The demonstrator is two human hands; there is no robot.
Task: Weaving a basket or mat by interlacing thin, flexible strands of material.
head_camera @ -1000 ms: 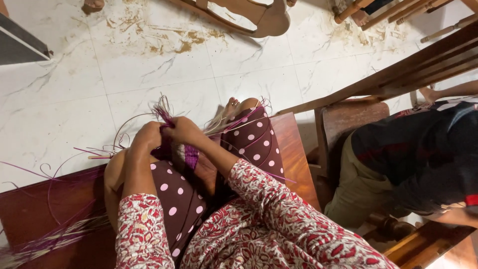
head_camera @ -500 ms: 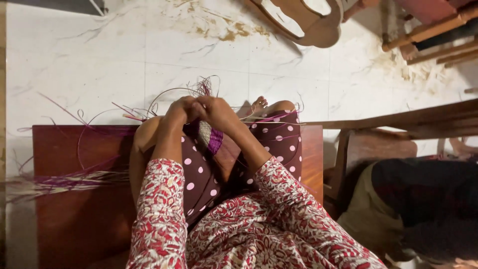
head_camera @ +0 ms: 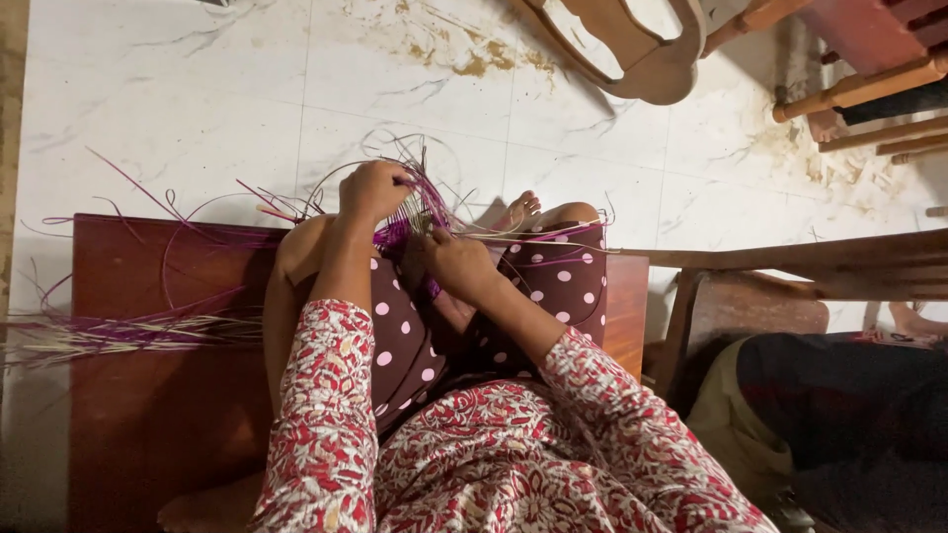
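A small woven piece of purple and pale strips rests over my knees, loose strips fanning up and out from it. My left hand is closed on the strips at its upper left edge. Just below and to the right, my right hand pinches the lower right part of the weave. I sit on a low brown wooden board, legs in maroon polka-dot trousers, one bare foot showing past the weave.
A bundle of pale and purple strips lies across the board's left side. White marble floor lies ahead. A wooden chair part is at top, wooden furniture at right, another person's dark clothing at lower right.
My left hand has risen, pulling strips upward, while my right hand has dropped lower on the weave. The hands, earlier together, are now apart. The view has shifted slightly.
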